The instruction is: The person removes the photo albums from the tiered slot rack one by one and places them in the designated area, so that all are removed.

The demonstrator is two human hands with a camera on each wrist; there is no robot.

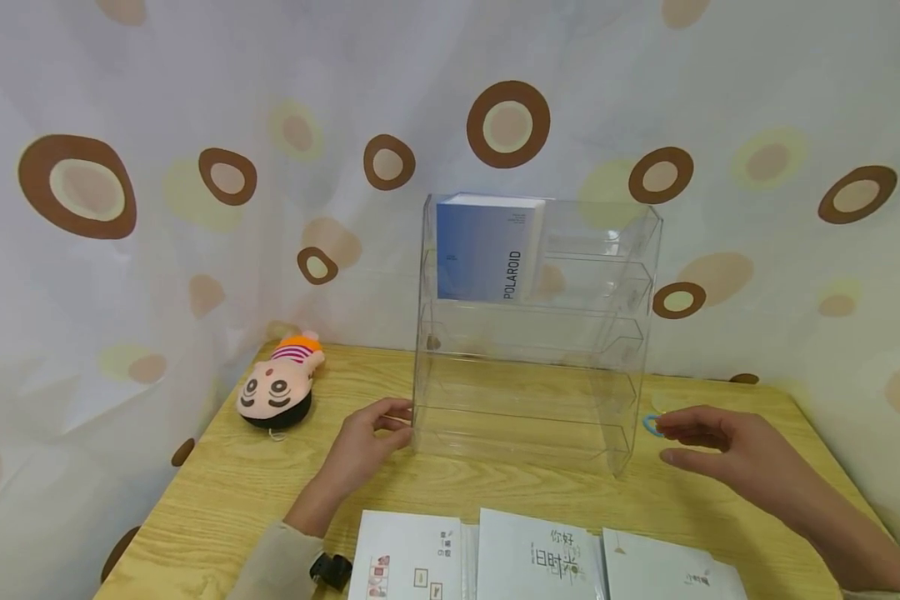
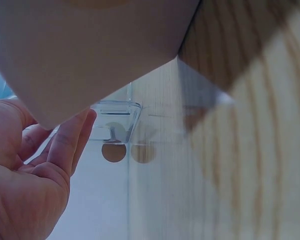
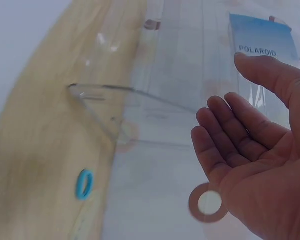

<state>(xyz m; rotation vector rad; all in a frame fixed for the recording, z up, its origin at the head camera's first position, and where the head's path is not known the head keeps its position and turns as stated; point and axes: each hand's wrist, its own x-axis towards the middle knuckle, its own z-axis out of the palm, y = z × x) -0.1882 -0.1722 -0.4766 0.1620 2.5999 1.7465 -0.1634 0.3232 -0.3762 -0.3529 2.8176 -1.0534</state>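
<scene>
A clear acrylic tiered rack (image 1: pixel 525 392) stands upright on the wooden table. On its top tier, at the left, sits a blue and white book marked POLAROID (image 1: pixel 483 250). My left hand (image 1: pixel 363 437) is beside the rack's lower left side, its fingertips at the panel's edge. In the left wrist view, a pale flat surface (image 2: pixel 90 55) hides part of the fingers. My right hand (image 1: pixel 727 450) hovers to the right of the rack, apart from it. Its fingers are loosely extended with nothing in them, as the right wrist view shows too.
Several white booklets (image 1: pixel 536 554) lie in a row along the table's near edge. A plush doll (image 1: pixel 277 387) lies at the left back. By the right fingertips is a small blue ring (image 1: pixel 651 425). A spotted white sheet (image 1: pixel 450 83) hangs behind the table.
</scene>
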